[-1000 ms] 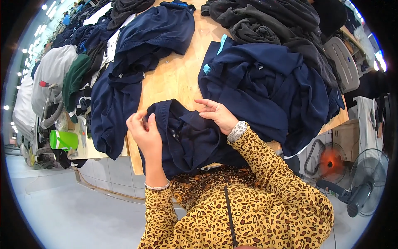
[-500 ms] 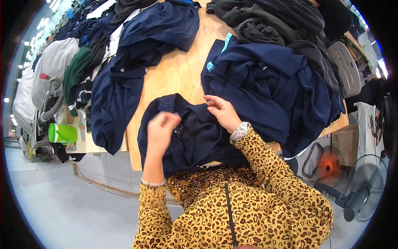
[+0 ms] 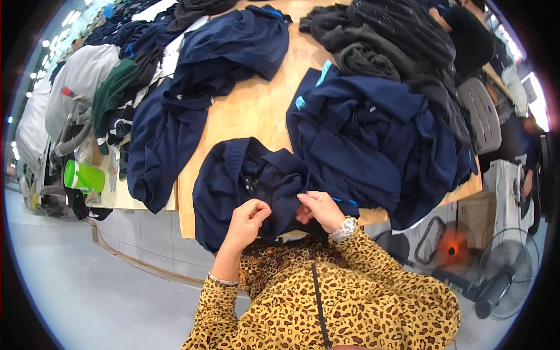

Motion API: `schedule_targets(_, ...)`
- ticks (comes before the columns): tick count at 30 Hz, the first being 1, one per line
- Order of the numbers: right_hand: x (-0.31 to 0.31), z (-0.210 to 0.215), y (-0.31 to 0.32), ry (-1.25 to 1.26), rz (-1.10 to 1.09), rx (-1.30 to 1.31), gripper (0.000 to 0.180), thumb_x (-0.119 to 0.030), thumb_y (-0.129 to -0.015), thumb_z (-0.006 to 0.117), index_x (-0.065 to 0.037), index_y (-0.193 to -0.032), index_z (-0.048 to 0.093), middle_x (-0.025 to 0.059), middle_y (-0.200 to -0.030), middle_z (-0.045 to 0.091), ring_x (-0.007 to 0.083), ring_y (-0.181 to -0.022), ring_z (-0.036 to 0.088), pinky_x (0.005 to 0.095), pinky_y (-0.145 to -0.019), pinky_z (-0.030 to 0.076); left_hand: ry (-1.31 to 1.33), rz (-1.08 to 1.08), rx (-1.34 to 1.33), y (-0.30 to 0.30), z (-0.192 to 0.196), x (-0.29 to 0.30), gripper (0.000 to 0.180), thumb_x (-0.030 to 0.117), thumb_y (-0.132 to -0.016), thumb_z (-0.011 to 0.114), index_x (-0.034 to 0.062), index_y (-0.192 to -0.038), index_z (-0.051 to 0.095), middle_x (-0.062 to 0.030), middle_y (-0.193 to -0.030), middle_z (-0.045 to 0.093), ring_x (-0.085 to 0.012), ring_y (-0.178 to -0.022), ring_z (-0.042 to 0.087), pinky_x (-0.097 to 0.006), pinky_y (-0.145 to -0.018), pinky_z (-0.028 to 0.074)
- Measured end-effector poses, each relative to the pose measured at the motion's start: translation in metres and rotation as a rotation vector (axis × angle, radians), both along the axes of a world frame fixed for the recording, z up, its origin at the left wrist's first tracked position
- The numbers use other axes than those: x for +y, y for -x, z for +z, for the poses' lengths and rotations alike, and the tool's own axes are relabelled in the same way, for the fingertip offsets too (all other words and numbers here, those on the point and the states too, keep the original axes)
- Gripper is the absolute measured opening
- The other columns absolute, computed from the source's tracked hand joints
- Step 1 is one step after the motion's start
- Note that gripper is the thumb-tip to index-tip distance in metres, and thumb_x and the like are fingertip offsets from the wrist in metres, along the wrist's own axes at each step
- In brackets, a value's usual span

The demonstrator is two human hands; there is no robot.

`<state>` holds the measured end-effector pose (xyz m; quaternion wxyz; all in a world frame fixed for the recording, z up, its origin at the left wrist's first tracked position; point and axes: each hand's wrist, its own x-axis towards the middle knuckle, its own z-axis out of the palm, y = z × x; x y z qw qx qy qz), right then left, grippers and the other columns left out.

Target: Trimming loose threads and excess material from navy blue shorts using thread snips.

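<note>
A dark navy garment (image 3: 219, 186) lies bunched at the table's near edge, its round opening facing up. A small black tag with pale marks (image 3: 251, 184) shows inside the opening. At the near side of that opening my left hand (image 3: 248, 220) is closed, thumb and fingers pinching the fabric. Across from it, my right hand (image 3: 322, 211) grips the opening's right edge between thumb and fingers; its lower fingers are slightly blurred. Both hands are apart, with a stretch of the cloth between them.
A navy garment heap (image 3: 373, 140) lies right on the wooden table (image 3: 248, 111), below dark grey clothing (image 3: 385, 41). More navy garments (image 3: 227, 46) are at left. A green jug (image 3: 84, 177) stands far left. Two fans (image 3: 507, 265) stand at lower right. A chair back (image 3: 479, 114) is at right.
Both hands have come down toward me, from the far side of the opening to its near side. The opening is spread wider. The whole view has shifted slightly.
</note>
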<state>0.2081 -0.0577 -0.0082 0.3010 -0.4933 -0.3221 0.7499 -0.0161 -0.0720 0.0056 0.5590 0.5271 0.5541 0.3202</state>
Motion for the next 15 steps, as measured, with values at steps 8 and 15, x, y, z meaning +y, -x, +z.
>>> schedule_targets(8,0.050,0.059,0.032,-0.132,-0.106,0.893,0.021,-0.017,-0.096,0.047,-0.001,-0.108,0.055,0.0078,-0.104,0.064,0.0174,-0.093,0.063,0.0332,-0.085,0.050,-0.327,0.118,-0.516,-0.010,0.058,0.015,0.006,0.002,-0.089,0.057,0.0025,-0.083,0.056,0.0008,-0.080,0.054,-0.0064,-0.071,0.048,-0.020,-0.065,0.039)
schedule_targets(15,0.044,-0.030,0.014,-0.372,-0.450,0.203,0.030,-0.001,-0.090,0.052,-0.004,-0.118,0.045,0.0072,-0.104,0.057,0.0138,-0.087,0.060,0.0270,-0.079,0.050,-0.002,0.015,-0.581,-0.058,-0.004,0.020,0.004,0.004,-0.089,0.057,0.0032,-0.085,0.056,0.0003,-0.082,0.057,-0.0091,-0.075,0.054,-0.024,-0.073,0.045)
